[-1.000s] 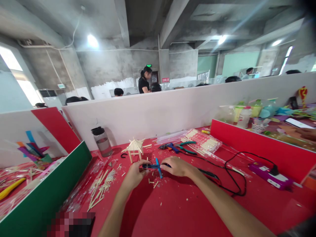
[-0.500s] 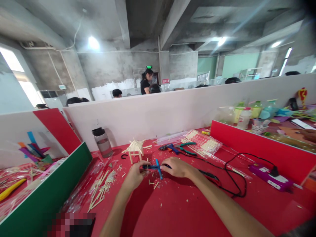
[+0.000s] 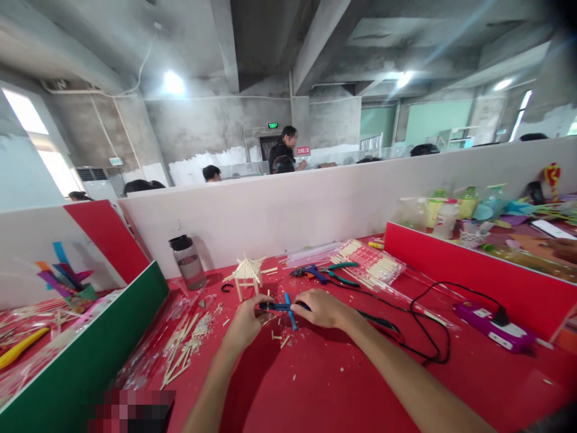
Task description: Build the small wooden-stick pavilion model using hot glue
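Worktop (image 3: 342,385), red, walled by a white partition (image 3: 315,204). Both of the person's forearms reach in from the near edge and meet at its middle.

Right hand (image 3: 322,308): grip closed over the rear of a dark blue glue gun (image 3: 276,306), which lies low over the worktop, its nozzle pointing left. A black cable (image 3: 428,337) runs from under that hand to a purple power strip (image 3: 489,325) at the right.

Left hand (image 3: 246,322): grip narrow, fingertips pinched at the gun's nozzle end. What sits between them is too small to tell.

Stick packet (image 3: 372,263), full, lies at the back right, with teal cutters (image 3: 336,272) just beside it.

Stick pavilion (image 3: 247,273) stands upright just behind the hands, apart from them. Roof and legs are in place, so the main frame looks built.

Loose sticks (image 3: 184,349) lie in a heap at the left, unused.

Offcuts (image 3: 282,340) are scattered below the gun. Judging by these and the gun in hand, gluing of small pieces is under way, and plenty of stock remains.
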Demonstrator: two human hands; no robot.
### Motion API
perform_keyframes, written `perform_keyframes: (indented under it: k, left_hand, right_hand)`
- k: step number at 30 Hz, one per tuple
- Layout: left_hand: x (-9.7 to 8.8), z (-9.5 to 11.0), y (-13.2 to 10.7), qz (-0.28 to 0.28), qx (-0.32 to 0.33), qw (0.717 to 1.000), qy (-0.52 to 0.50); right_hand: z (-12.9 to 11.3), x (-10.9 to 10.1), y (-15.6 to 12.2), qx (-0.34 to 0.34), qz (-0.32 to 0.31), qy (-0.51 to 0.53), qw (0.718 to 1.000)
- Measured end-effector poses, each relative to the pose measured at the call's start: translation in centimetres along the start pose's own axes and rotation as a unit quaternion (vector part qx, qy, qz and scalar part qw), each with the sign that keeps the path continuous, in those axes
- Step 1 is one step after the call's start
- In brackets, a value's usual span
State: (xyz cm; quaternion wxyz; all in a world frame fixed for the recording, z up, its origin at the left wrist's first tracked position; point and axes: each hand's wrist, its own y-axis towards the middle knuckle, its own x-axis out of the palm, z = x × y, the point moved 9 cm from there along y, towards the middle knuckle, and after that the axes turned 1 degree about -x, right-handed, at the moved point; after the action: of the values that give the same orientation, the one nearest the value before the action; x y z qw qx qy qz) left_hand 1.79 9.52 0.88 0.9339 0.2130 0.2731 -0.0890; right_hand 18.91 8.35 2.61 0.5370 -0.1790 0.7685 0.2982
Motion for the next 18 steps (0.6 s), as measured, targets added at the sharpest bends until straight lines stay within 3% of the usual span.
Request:
perform_keyframes:
  k: [12, 18]
  left_hand:
    - [-0.13, -0.32, 0.00, -0.001, -0.011, 1.000, 0.005]
    - [-0.10, -0.33, 0.02, -0.003, -0.011, 1.000, 0.007]
  right_hand:
    - [-0.08, 0.02, 0.41, 0.046, -0.008, -0.117, 0.992]
    - [-0.10, 0.31, 0.57, 0.049, -0.009, -0.113, 0.992]
